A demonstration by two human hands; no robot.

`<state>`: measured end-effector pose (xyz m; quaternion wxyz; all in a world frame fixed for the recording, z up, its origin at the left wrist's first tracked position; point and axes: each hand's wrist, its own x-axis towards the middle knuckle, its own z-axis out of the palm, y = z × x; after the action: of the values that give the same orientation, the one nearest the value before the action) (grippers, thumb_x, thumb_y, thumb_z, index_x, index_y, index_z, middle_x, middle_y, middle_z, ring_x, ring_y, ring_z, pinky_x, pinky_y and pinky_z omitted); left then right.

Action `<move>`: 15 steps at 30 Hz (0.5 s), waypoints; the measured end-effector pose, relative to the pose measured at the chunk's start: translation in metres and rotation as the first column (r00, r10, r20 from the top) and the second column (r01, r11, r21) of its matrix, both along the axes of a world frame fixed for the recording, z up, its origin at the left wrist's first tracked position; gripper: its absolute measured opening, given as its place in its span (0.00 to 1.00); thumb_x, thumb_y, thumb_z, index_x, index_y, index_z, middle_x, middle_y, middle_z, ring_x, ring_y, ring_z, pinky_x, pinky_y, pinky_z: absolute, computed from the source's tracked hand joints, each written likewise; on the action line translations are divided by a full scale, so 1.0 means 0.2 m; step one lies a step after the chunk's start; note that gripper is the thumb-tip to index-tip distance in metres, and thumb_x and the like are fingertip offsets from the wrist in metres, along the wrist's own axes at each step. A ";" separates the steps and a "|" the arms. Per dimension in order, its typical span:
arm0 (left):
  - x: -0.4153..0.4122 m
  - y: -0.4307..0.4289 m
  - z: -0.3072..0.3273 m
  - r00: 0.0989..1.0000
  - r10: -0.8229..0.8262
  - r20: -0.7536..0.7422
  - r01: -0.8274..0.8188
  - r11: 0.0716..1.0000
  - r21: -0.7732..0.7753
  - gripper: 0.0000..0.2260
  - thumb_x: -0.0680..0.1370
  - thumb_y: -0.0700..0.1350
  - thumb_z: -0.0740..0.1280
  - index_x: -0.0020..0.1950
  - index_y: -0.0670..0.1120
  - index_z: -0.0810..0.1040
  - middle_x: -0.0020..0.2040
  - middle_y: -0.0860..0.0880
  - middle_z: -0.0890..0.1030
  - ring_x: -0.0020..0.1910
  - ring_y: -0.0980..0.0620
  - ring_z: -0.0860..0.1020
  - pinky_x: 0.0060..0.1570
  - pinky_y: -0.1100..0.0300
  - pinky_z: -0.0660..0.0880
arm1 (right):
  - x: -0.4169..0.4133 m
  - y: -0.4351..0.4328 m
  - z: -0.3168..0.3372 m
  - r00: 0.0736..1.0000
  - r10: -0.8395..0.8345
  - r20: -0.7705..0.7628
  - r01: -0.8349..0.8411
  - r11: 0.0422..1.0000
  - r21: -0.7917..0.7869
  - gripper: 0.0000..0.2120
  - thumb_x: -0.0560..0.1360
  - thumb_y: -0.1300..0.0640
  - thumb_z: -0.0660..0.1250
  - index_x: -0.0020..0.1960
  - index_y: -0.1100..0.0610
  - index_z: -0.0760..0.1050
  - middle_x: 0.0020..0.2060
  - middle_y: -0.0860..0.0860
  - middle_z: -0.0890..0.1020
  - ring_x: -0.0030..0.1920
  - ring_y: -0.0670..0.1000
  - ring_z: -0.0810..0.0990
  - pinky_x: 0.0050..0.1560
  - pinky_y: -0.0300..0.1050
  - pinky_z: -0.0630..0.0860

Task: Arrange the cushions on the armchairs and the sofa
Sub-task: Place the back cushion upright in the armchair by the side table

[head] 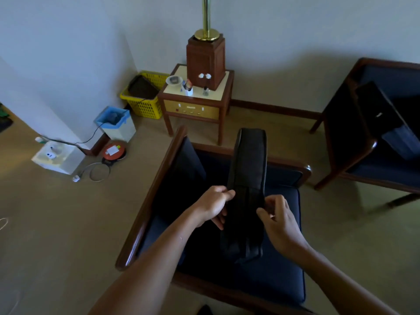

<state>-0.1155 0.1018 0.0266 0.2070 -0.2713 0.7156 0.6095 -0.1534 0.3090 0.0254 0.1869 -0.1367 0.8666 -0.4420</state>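
We look down at a dark wooden armchair (227,258) with a navy seat. Over it we hold a black cushion (248,178) upright on its edge, seen end-on, its lower end down near the seat. Our left hand (213,205) grips the cushion's left side with fingers curled closed around it, and our right hand (278,220) pinches its right side. A second armchair (372,137) stands to the right with another dark cushion (377,110) leaning against its back. Behind sits a side table (195,103) carrying a brass lamp (206,55), with a yellow basket (144,96) beside it.
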 end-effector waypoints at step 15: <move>-0.92 0.67 0.08 0.961 -0.252 0.112 0.267 0.749 -0.606 0.30 0.83 0.66 0.53 0.62 0.41 0.78 0.55 0.39 0.83 0.46 0.37 0.83 0.49 0.42 0.84 | -0.35 0.41 -0.10 0.989 -0.134 0.064 0.102 0.926 0.362 0.54 0.64 0.36 0.76 0.75 0.57 0.49 0.70 0.55 0.66 0.63 0.60 0.77 0.56 0.56 0.78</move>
<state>-0.2990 0.2353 0.0430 0.1980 -0.2290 0.9030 0.3050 -0.2238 0.3903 0.0051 0.2198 -0.0286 0.9302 -0.2928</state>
